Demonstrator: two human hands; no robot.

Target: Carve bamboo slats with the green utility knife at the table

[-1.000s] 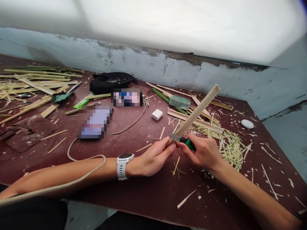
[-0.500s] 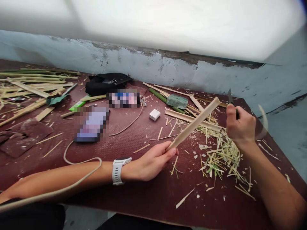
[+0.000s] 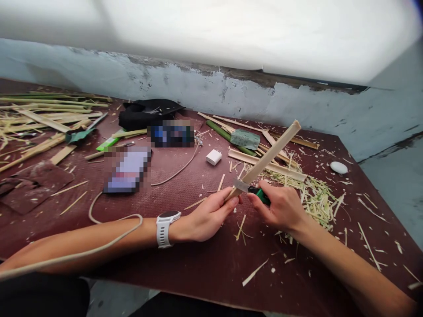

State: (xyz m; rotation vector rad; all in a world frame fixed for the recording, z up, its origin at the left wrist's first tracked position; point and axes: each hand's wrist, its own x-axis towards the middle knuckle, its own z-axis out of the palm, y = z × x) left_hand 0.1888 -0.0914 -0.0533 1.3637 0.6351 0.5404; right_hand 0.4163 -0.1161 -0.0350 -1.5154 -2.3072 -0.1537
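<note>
My left hand (image 3: 209, 215) is closed around the lower end of a split bamboo strip (image 3: 272, 152), which slants up and to the right above the table. A white watch (image 3: 164, 229) is on that wrist. My right hand (image 3: 282, 207) grips the green and black handle of a utility knife (image 3: 262, 195). Its short metal blade lies across the strip, just above my left fingers. Whether the edge has bitten into the bamboo I cannot tell. A heap of bamboo shavings (image 3: 319, 204) lies beyond my right hand.
A white charger plug (image 3: 213, 157) and a phone (image 3: 128, 169) with a cable lie on the dark red table (image 3: 185, 273). Bamboo pieces are stacked at the left (image 3: 42, 116) and back right. A black cloth item (image 3: 145, 113) sits near the wall (image 3: 198, 88). A white oval object (image 3: 339, 167) lies at right.
My right hand has come left and down with the knife, from beyond the strip's tip to its lower part. My left hand still holds the strip in nearly the same place.
</note>
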